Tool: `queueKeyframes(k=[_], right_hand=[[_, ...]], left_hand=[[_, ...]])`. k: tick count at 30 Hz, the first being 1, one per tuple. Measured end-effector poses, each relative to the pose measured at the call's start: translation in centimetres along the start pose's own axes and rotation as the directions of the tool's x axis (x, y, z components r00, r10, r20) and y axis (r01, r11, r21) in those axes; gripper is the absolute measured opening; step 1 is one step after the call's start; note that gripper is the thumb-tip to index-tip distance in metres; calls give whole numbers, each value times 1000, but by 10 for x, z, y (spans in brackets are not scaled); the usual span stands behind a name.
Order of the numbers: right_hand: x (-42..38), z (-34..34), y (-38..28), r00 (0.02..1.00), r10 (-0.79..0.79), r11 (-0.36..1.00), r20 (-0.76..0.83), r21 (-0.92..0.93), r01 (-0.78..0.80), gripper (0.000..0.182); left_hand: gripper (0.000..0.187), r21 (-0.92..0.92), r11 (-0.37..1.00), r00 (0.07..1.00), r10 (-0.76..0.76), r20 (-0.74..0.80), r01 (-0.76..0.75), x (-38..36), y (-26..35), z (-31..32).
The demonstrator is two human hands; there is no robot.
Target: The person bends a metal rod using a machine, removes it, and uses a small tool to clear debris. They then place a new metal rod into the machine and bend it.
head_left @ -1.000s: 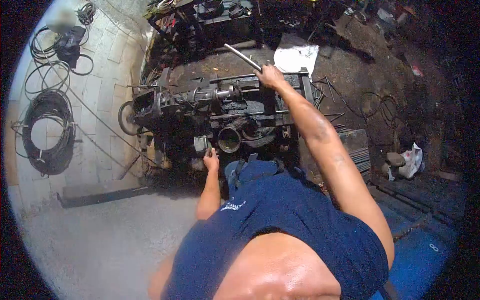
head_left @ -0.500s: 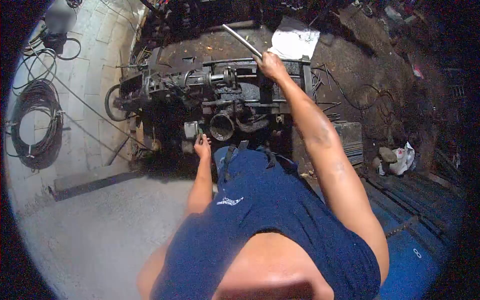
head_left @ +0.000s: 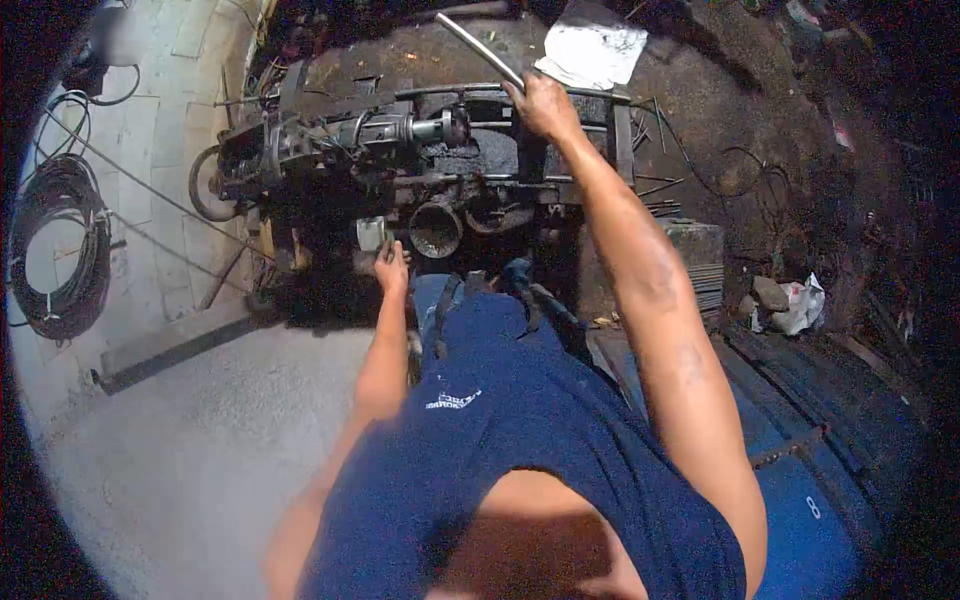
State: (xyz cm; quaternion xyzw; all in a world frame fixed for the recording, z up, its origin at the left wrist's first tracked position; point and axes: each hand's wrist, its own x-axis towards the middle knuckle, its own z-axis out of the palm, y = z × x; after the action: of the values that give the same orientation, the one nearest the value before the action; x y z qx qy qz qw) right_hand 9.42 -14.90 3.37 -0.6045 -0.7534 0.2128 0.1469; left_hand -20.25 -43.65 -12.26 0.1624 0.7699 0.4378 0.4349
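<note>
My right hand (head_left: 547,106) is closed around the lower end of a bright metal rod (head_left: 480,50). The rod slants up and to the left, above the far side of a dark, greasy machine (head_left: 370,135). Near the machine's front, my left hand (head_left: 393,268) is raised beside a small pale box (head_left: 371,234). Its fingers are drawn together at the box's lower right. Whatever they hold or touch is too small to make out. A round, blackened opening (head_left: 436,230) of the machine lies just right of my left hand.
A coil of black cable (head_left: 60,245) hangs on the pale wall at left. A white sheet (head_left: 593,55) lies beyond my right hand. Thin rods (head_left: 706,285) are stacked at right, near a crumpled white bag (head_left: 802,306). A dark beam (head_left: 185,345) lies at left.
The view has shifted, so the machine and coil appear farther left. My right hand still grips the rod, and my left hand stays by the pale box.
</note>
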Motion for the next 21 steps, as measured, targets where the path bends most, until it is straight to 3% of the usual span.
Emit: queueKeyframes(k=[2, 4, 10, 12, 16, 21], right_hand=[[0, 4, 2, 998, -21, 1000, -67, 12, 22, 45], [-2, 1, 1, 998, -20, 1000, -65, -15, 19, 45], [-4, -5, -3, 1000, 7, 1000, 2, -23, -7, 47], [-3, -1, -3, 994, -7, 1000, -106, 25, 10, 45], [0, 2, -1, 996, -27, 1000, -85, 11, 28, 45], [1, 4, -3, 995, -36, 999, -92, -21, 34, 47]], left_hand=[[49, 22, 1000, 1000, 1, 3, -1, -6, 8, 1], [48, -36, 999, 1000, -14, 6, 14, -2, -2, 0], [43, 42, 999, 1000, -28, -14, 29, -4, -4, 0], [41, 13, 999, 998, -49, -33, 50, -5, -3, 1], [43, 49, 999, 998, -18, -55, 20, -3, -8, 1], [46, -29, 997, 997, -75, -24, 75, 5, -15, -6]])
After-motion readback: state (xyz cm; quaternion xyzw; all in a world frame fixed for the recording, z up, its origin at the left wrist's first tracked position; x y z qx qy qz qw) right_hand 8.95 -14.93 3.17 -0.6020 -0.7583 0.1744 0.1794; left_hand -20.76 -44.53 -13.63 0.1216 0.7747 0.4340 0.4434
